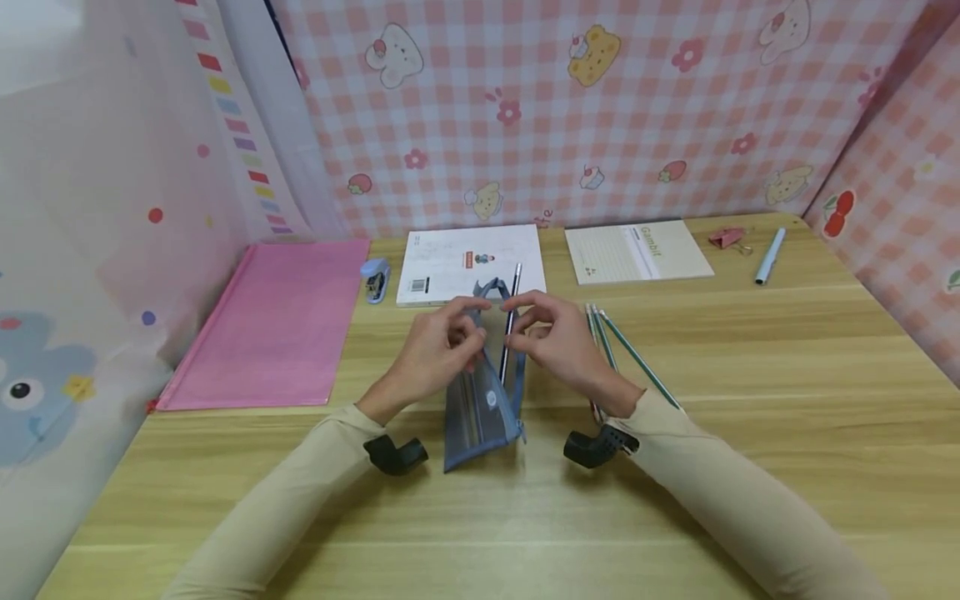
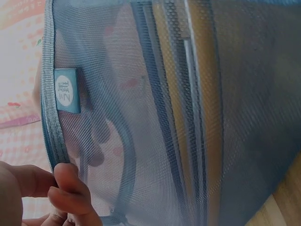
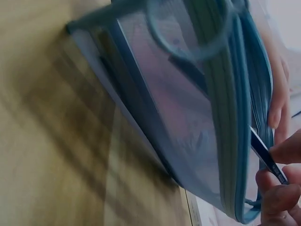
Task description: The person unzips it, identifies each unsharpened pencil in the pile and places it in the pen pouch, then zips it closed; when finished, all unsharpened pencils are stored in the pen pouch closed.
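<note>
A blue see-through mesh zip pouch stands tilted over the table, its zipped mouth open. My left hand grips the pouch's zipper edge between thumb and fingers, near a small blue label. A dark pencil is pinched between the thumb and fingers of my right hand. Its lower part is inside the pouch mouth, and in the right wrist view the pencil slants in past the zipper. Through the mesh, several long thin dark and yellowish strips show.
Green pencils lie beside my right wrist. Behind the hands are a white book, a notepad, a blue stapler, red binder clips and a light blue pen. On the left lies a pink folder.
</note>
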`<state>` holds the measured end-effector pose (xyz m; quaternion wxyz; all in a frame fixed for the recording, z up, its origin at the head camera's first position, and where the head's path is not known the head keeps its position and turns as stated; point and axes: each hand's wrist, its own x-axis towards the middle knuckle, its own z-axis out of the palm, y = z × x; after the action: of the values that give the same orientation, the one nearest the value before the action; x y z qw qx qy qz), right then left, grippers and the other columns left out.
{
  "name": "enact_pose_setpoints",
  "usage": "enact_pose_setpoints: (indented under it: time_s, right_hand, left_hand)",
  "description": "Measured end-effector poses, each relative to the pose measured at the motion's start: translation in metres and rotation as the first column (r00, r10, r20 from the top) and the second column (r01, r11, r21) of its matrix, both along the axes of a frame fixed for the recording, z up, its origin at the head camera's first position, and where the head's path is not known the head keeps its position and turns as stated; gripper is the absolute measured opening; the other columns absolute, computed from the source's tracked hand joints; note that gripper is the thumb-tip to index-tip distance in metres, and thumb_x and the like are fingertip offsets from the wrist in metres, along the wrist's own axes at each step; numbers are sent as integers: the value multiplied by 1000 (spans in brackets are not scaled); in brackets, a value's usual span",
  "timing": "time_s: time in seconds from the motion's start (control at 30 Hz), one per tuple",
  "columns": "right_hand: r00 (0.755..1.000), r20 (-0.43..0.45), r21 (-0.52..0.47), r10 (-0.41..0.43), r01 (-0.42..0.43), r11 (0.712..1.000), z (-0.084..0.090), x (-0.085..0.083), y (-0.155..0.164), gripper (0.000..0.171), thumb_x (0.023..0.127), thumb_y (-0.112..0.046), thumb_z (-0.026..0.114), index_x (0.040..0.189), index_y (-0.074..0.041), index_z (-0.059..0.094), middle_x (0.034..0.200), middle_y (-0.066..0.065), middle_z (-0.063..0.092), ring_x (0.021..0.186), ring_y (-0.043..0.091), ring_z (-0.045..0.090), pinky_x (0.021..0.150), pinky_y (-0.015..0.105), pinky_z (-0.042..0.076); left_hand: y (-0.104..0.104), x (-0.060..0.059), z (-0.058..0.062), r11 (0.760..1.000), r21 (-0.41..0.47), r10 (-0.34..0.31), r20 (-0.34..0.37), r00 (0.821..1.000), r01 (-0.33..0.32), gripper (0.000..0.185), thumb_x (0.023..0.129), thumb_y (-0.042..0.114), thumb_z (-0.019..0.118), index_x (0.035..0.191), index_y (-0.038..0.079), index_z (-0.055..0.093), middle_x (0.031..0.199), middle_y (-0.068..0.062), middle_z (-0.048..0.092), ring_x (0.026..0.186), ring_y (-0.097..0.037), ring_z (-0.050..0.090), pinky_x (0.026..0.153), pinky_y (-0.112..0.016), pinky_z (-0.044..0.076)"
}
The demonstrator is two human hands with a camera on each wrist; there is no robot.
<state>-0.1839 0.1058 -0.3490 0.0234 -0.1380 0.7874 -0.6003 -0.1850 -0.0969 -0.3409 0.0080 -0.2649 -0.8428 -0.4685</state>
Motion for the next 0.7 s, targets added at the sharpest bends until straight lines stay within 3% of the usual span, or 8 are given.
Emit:
enact_pose_setpoints:
  time_s: [0.1,0.27,0.53,0.7]
  right_hand:
    - [999,10,40,37,-37,999,1,5,-1,37,86,-1,71,122,-6,65,91,14,70,60,12,64,55,20,44]
    - [994,-9,105,107,-105,989,1,9,-3,36,86,-1,72,121,-4,66,93,15,71,76,13,68,69,23,57]
    - [988,-63,235,140,-122,964,1,8,-4,32,88,-5,72,120,-8,70,98,11,73,90,19,69,74,27,59]
    - [990,-106,204,96,-72,976,5,8,1,22,92,-6,68,113,-9,72,94,11,73,85,18,68,76,31,60]
  left_hand:
    - [0,-1,-1,1000,7,0,-3,1000,0,36,98,5,57,134,1,56,72,-11,68,57,-30,65,52,-24,50]
    - [0,-3,-3,1000,9,-5,-8,1000,5,37,98,5,57,135,0,56,71,-10,68,54,-20,63,52,-24,50]
    - [-1,-2,-1,1000,6,-4,4,1000,4,37,99,6,56,135,1,55,71,-9,68,54,-19,63,52,-24,49]
    - [-1,-2,-1,1000,14,-1,0,1000,1,37,98,4,57,135,2,56,70,-10,68,55,-24,64,52,-25,51]
